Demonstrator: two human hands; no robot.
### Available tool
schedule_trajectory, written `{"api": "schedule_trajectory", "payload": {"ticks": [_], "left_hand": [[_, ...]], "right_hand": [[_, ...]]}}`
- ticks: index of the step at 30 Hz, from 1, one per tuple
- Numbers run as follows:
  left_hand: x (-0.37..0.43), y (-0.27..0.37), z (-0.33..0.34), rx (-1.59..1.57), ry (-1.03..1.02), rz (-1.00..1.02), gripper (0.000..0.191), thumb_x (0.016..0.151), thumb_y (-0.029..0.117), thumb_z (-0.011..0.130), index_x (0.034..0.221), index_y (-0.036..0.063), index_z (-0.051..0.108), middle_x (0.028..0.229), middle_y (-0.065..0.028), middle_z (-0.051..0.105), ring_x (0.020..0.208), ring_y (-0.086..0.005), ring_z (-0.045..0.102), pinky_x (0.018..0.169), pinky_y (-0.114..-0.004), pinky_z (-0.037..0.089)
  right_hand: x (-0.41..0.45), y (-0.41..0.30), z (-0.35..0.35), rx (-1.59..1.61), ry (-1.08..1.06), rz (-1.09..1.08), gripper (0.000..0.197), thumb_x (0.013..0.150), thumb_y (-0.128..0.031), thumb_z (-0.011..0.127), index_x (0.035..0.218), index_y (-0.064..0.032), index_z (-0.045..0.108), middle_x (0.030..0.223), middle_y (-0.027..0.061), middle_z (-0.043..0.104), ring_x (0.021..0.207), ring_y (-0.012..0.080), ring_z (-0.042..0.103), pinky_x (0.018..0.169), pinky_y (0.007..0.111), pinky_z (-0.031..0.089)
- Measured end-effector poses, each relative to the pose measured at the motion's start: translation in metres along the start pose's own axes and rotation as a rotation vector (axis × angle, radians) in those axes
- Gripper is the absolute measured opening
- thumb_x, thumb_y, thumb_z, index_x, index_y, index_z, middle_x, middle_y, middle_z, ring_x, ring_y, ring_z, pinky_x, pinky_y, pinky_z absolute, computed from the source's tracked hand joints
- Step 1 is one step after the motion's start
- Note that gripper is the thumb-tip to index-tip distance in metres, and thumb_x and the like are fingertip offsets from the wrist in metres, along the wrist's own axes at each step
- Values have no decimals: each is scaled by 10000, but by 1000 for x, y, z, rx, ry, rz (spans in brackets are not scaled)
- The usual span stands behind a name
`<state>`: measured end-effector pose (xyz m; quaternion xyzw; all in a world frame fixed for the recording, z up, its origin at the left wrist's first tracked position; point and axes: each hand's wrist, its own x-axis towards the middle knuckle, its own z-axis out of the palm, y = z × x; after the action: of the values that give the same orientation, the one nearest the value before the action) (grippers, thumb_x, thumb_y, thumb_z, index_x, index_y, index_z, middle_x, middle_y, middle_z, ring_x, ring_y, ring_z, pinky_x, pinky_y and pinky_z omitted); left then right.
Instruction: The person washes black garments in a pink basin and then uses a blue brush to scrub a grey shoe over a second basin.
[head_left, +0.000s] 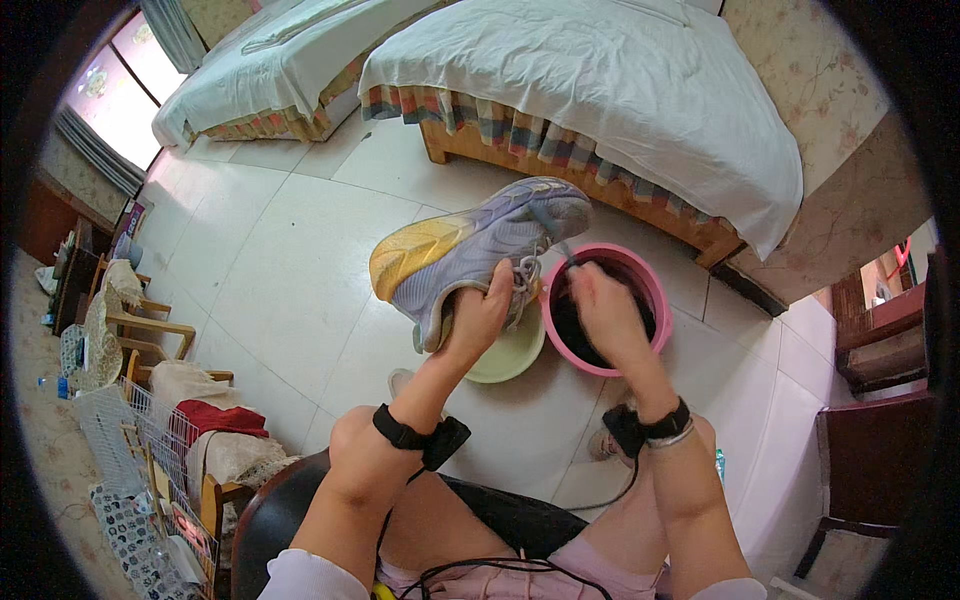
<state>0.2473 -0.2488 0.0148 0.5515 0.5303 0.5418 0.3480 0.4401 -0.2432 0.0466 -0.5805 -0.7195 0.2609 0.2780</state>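
A purple, grey and yellow sneaker (457, 247) is held up by my left hand (478, 313), whose fingers reach into its opening while the thumb presses near the laces. My right hand (607, 307) is closed around a slim, dark tool (568, 253), blurred, that meets the shoe's toe end; its kind is not clear. Beneath the right hand stands a pink bucket (666, 307) with dark contents. Beside it, partly hidden by the shoe and my left hand, is a pale green basin (506, 367).
Two beds with white covers (585, 75) stand ahead on a tiled floor (262, 277). Wooden chairs (161, 326) with cloths and a white wire rack (142, 442) are at the left. A dark wooden chair (862, 465) stands at the right. A cable hangs across my lap.
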Motion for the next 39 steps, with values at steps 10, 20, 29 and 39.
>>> {"api": "schedule_trajectory", "payload": {"ticks": [10,20,29,39], "left_hand": [[5,6,-7,69,-2,54,310,911,248,567,1077,-8,624,1038,-173,652,986,-296,610,907,-363,439],[-3,29,1,385,-84,323,290,916,302,561,1054,61,643,991,-131,665,925,-324,619,839,-389,470],[-4,26,-3,386,-122,314,296,915,298,565,1057,51,644,1043,-143,661,982,-320,619,842,-388,471],[4,10,-7,207,-231,128,413,907,326,605,1173,10,594,1185,-171,608,1133,-301,552,992,-388,392]], "right_hand": [[5,1,-11,-8,21,46,316,972,-287,448,891,6,536,779,256,593,764,463,576,663,524,441],[0,-1,-18,21,-77,23,361,981,-319,424,867,-9,572,742,208,579,673,359,580,635,405,460],[-3,-16,-23,-56,-81,71,306,987,-256,448,851,7,525,742,220,542,682,291,552,634,377,432],[-6,4,-1,140,-113,-20,302,988,-254,418,910,8,547,787,190,569,698,305,558,671,384,451]]}}
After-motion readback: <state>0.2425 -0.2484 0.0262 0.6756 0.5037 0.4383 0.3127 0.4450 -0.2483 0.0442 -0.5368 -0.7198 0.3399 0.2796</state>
